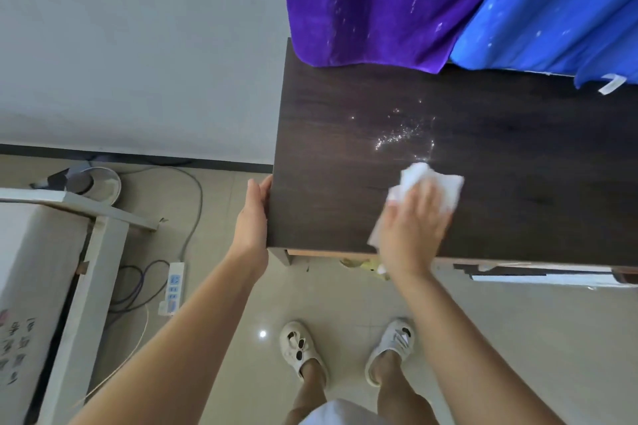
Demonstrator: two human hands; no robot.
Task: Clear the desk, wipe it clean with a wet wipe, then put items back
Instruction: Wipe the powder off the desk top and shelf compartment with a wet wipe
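Note:
The dark brown wooden desk (518, 148) fills the right half of the view, its top bare. A white wet wipe (431, 183) lies on the desk near the front edge. My right hand (412, 221) presses flat on the wipe with straight fingers, covering its lower half. Wet droplets (400, 134) glisten on the wood just beyond the wipe. My left hand (255, 214) rests against the desk's left edge, fingers along the side.
A purple cloth (373, 3) and a blue cloth (559, 10) hang over the desk's back edge. On the tiled floor at left lie a white power strip (173, 286), cables, a round fan base (98, 183) and a grey frame with a box (31, 269).

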